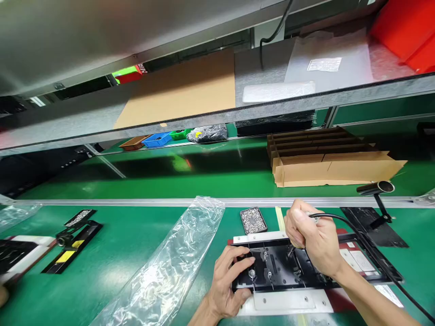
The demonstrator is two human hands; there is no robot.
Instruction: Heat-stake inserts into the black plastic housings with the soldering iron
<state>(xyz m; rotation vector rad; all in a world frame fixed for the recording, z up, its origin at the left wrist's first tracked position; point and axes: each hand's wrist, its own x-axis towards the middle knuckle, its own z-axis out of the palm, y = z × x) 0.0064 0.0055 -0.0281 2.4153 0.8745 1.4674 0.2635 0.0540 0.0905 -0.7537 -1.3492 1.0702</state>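
My right hand (311, 235) is closed around a corded electric screwdriver (314, 219), mostly hidden in the fist. Its tip (290, 251) points down at the middle of a black plastic panel (278, 268). My left hand (228, 283) grips the panel's left end, fingers on its inner face and thumb at the lower edge. The panel lies in a white and dark red fixture (288, 301). Just beyond the panel stands a small black tray (253, 220) filled with tiny metal parts that look like screws.
A clear plastic bag (170, 267) lies left of my hands. A black stand with a metal tube (375, 188) is at the right. Farther left sit a similar stand (73, 242) and another fixture (25, 253). Cardboard dividers (335, 170) stand behind; a shelf (204, 115) hangs above.
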